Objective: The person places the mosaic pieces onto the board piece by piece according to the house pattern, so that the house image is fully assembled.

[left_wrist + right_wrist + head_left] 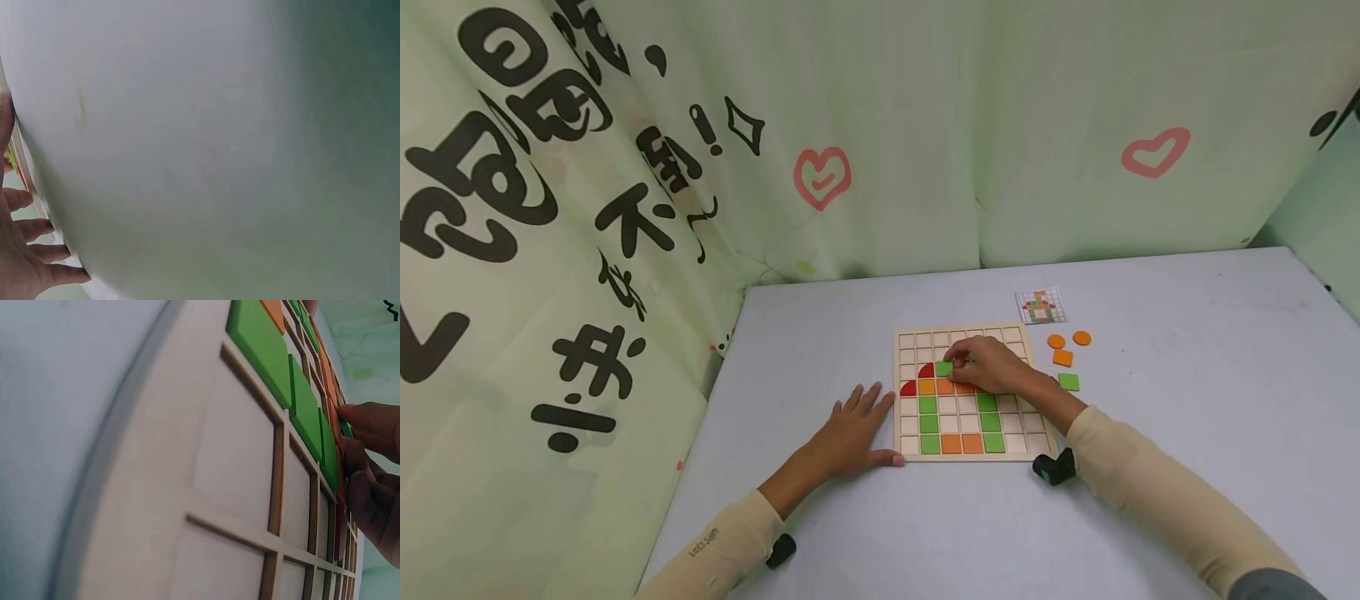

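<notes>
A wooden grid board (906, 446) lies on the table, with green, orange and red tiles set in several of its cells. My right hand (988, 364) reaches over the board from the right and pinches a green square tile (943, 368) between thumb and fingers, at a cell beside a red quarter-round tile (927, 371). In the right wrist view, the fingertips of that hand (372, 469) are low over the far rows. My left hand (852, 433) lies spread at the board's left side, its thumb at the lower left corner; the left wrist view catches its fingers (47, 252) along the board's edge.
Right of the board lie orange round tiles (1056, 342), an orange square (1062, 357) and a loose green square (1069, 382). A small pattern card (1041, 306) is behind them, near the board's upper right corner. A pale green curtain (910, 133) hangs behind the table.
</notes>
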The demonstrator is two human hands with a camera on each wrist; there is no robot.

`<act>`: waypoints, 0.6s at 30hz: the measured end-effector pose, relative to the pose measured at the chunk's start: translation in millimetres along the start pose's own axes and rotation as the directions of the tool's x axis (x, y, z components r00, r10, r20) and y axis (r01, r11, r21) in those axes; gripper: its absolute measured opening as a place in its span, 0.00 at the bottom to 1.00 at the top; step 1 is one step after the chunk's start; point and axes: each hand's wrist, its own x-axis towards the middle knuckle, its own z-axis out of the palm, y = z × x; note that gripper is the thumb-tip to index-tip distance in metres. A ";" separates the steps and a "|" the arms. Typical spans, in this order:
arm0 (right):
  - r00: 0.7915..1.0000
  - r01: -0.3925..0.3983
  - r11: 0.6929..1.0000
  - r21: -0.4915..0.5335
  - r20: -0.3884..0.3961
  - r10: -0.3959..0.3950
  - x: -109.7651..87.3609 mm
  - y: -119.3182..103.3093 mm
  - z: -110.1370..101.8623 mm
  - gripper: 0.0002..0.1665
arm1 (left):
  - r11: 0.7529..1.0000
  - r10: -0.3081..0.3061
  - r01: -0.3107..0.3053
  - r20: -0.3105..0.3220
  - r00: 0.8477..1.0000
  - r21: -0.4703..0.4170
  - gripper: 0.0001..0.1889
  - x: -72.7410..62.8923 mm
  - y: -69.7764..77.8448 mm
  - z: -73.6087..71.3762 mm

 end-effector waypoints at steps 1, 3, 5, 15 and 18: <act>1.000 0.001 1.000 -0.008 0.005 -0.001 0.4 -0.9 -0.7 0.16 | 1.000 0.000 0.000 0.000 1.000 -0.001 0.54 -0.1 0.1 -0.3; 1.000 -0.004 1.000 -0.017 0.012 0.004 1.3 -2.7 -1.9 0.16 | 1.000 -0.002 0.002 0.001 1.000 0.001 0.54 -0.1 0.1 -0.6; 1.000 -0.007 1.000 -0.027 0.018 0.008 2.5 -3.3 -2.1 0.16 | 1.000 -0.003 0.003 0.002 1.000 0.000 0.54 0.0 0.0 -0.4; 1.000 -0.015 0.999 -0.047 0.025 0.016 4.8 -2.8 -2.7 0.17 | 1.000 0.001 -0.001 0.002 1.000 0.003 0.54 0.2 -0.8 1.1; 0.999 -0.020 0.998 -0.057 0.025 0.022 4.2 -2.5 -3.7 0.17 | 1.000 0.004 -0.004 -0.003 1.000 0.005 0.54 0.0 -0.8 1.0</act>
